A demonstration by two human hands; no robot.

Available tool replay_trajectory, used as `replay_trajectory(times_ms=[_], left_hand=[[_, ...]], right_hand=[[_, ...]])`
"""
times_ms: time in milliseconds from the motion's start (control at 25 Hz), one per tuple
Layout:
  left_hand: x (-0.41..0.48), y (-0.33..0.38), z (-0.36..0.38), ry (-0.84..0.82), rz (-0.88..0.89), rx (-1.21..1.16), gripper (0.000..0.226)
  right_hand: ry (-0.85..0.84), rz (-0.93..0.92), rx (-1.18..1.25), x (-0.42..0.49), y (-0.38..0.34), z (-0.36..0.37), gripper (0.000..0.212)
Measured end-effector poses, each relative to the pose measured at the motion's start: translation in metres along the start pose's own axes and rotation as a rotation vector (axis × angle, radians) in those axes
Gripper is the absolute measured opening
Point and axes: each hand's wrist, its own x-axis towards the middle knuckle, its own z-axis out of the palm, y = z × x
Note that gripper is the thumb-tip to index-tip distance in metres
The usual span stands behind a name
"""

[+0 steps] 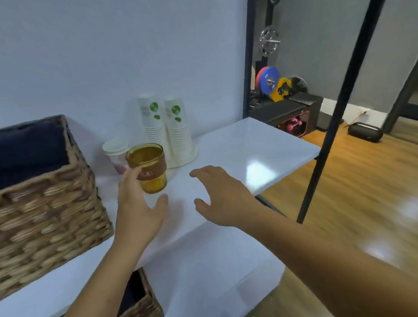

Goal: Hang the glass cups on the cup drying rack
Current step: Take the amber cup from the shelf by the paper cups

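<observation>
An amber glass cup [149,167] with a brown band stands upright on the white shelf [263,150], near the wall. My left hand [137,206] is just in front of it and to its left. The fingertips touch the band on the cup's left side, and the thumb is spread away below the cup, so the hand is not closed around it. Over the shelf to the right of the cup, my right hand [220,194] hovers palm down with fingers spread and nothing in it. No cup drying rack is in view.
Two stacks of white paper cups [164,126] and a single paper cup [115,151] stand behind the glass. A wicker basket [35,218] with dark cloth fills the shelf's left. A black pole [335,116] crosses at the right. A lower shelf [210,280] holds another basket [138,307].
</observation>
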Motion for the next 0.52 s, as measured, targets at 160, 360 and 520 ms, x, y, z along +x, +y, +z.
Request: replay_trajectory(times_ms=[160,360,520], left_hand=[[0.049,-0.02,0.014,0.095,-0.183,-0.207,0.083],[0.082,-0.033,0.03,0.052,-0.216,-0.38,0.099],[0.093,-0.038,0.027,0.054,-0.277,-0.383,0.092]], right_hand=[[-0.066,0.075,0.026,0.076,-0.007,0.021,0.082],[-0.09,0.106,0.286,0.138,-0.015,0.052,0.095],[-0.032,0.031,0.405,0.157,-0.017,0.065,0.085]])
